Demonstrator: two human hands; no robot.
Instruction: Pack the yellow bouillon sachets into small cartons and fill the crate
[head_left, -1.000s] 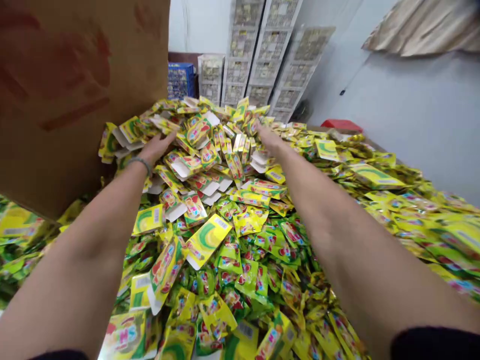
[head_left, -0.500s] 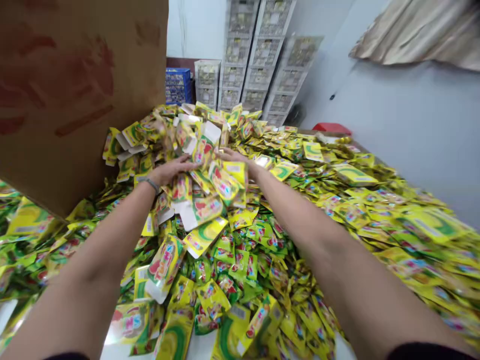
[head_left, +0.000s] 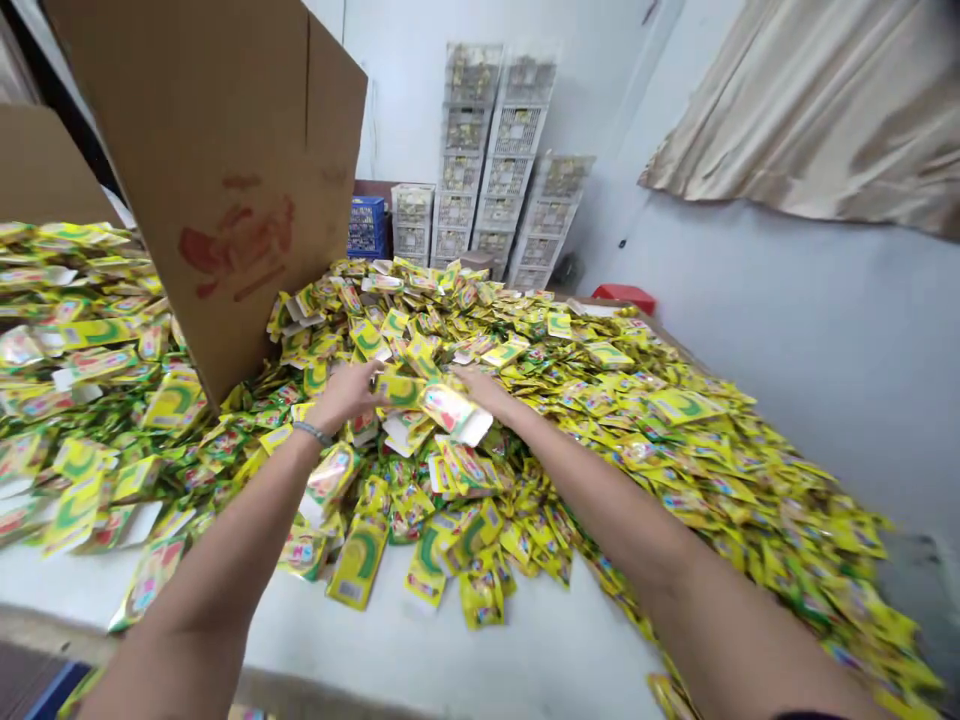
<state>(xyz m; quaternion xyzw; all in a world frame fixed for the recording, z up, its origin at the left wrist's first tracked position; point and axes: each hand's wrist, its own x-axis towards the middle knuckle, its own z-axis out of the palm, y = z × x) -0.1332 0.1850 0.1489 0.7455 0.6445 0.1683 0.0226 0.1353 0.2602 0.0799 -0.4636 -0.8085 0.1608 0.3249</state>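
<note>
My left hand (head_left: 349, 394), with a grey band at the wrist, reaches into a heap of small yellow-green packets and cartons. Its fingers are stretched out and touch a yellow carton (head_left: 399, 389). Opposite it, my right hand (head_left: 482, 392) lies along the heap, fingers extended and partly hidden among the packs. Between both hands are loose cartons, one of them a tilted carton with a white end flap (head_left: 450, 408). Neither hand is closed round a single pack. More cartons and shiny sachets (head_left: 484, 595) lie nearer to me on the white tabletop (head_left: 540, 640).
A large cardboard box (head_left: 247, 150) with red print stands at the left, among more packs. Stacked white crates (head_left: 510, 170) and a blue crate (head_left: 366, 225) are at the back wall. A red object (head_left: 624, 295) sits at the far edge; a beige curtain (head_left: 810, 120) hangs right.
The view has shifted, showing more of the near tabletop and the packs left of the cardboard box. My hands have drawn closer to me, and cartons between them have shifted and tumbled.
</note>
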